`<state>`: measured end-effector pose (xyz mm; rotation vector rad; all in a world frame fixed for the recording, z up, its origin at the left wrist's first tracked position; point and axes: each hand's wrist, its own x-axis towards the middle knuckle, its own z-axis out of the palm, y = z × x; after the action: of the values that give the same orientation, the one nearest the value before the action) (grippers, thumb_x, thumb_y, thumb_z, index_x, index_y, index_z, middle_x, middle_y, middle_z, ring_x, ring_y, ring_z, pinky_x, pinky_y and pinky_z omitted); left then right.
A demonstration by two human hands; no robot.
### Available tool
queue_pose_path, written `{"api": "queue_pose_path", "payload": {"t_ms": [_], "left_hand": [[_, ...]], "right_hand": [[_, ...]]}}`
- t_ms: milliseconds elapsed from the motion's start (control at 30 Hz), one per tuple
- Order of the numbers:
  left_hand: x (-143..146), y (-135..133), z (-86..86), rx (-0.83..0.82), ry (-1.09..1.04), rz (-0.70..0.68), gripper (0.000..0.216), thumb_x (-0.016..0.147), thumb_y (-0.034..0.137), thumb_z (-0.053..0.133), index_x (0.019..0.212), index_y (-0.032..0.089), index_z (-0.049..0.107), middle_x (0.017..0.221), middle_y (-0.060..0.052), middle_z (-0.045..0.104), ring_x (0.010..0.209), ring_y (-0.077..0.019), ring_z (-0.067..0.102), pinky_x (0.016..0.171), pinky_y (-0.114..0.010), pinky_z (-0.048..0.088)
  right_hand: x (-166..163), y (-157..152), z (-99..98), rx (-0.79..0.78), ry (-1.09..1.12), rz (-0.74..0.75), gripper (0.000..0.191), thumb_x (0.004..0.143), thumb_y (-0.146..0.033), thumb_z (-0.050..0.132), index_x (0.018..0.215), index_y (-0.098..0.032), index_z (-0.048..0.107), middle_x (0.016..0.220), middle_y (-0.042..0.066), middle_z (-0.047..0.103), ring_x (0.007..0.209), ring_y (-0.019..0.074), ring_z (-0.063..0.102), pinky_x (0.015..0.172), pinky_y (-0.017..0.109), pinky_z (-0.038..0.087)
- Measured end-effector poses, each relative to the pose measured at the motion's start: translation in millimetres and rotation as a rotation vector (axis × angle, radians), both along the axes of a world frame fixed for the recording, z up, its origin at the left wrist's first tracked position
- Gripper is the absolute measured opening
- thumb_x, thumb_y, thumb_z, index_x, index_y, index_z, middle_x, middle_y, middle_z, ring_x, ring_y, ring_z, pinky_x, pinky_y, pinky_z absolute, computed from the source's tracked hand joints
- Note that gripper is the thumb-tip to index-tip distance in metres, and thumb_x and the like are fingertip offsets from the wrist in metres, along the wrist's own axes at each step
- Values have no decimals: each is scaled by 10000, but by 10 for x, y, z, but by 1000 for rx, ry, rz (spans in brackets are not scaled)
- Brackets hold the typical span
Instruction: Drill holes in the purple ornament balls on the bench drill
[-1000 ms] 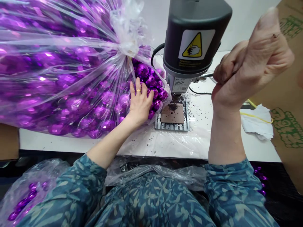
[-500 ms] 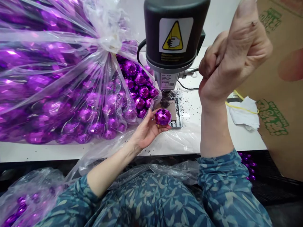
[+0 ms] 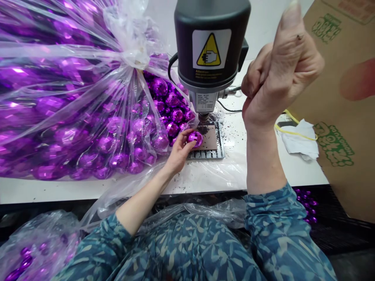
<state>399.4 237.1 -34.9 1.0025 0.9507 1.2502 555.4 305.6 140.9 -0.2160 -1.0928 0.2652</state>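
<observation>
My left hand (image 3: 179, 153) pinches a shiny purple faceted bauble (image 3: 194, 139) between thumb and fingers. The bauble is over the left part of a brown board (image 3: 209, 141) on the metal base plate (image 3: 221, 150) of a black bench drill press (image 3: 213, 47). The drill's lower end (image 3: 204, 116) is just behind and above the board. My right hand (image 3: 283, 74) is a raised fist, thumb up, to the right of the machine. A metal handle rod (image 3: 233, 90) runs from the machine's side into its fingers; the grip itself is hidden.
A big clear plastic bag (image 3: 73, 128) of purple baubles fills the left of the white table (image 3: 211, 179). Dark shavings surround the base plate. To the right lie a white cloth (image 3: 299, 138) with a yellow cord (image 3: 293, 117) and a large cardboard box (image 3: 348, 117).
My left hand has turned and moved slightly left and away from me, bringing the bauble over the board's left part. My right fist stays closed at the handle; the view has shifted slightly.
</observation>
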Motion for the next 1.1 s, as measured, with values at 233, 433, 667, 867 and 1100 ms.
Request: {"api": "queue_pose_path", "payload": {"t_ms": [233,433,667,867,1100], "left_hand": [[-14,229,-144,199,162,162,525,768,426,831,1141,247,507,1052,-33,705,992,-154,708,943,-322,562],[99,317,-296,250,199,171,602,735,495,854,1070,262,412,1051,-14,633,977,-146,693,932,-318,550],[43,190,-302,283,337,213,607,813,533,786,1237,240,464,1204,-93,635,1122,-206,676,982,-355,548],[29,215,-359,251,222,219,603,758,577,818,1151,236,514,1167,-83,666,1069,-189,699,964,-344,560],[44,233,-382,240,244,192,597,768,594,810,1121,235,488,1155,-76,683,1057,-175,705,957,-328,553]], "right_hand": [[2,12,-16,39,17,77,255,846,-477,651,846,-292,827,451,-84,268,362,-33,296,400,145,192],[8,10,-14,33,-16,27,380,850,-575,609,809,-249,800,464,-89,247,358,-37,296,404,147,204],[-30,-59,26,-84,-28,-109,608,898,-635,559,530,-166,438,451,-94,227,353,-19,276,409,194,193],[-20,-57,15,-84,-47,-116,582,951,-574,543,552,-184,378,474,-77,231,379,0,302,435,203,202],[-32,-26,23,-57,-50,-150,566,885,-714,492,656,-197,527,452,-91,214,348,10,234,422,221,190]]}}
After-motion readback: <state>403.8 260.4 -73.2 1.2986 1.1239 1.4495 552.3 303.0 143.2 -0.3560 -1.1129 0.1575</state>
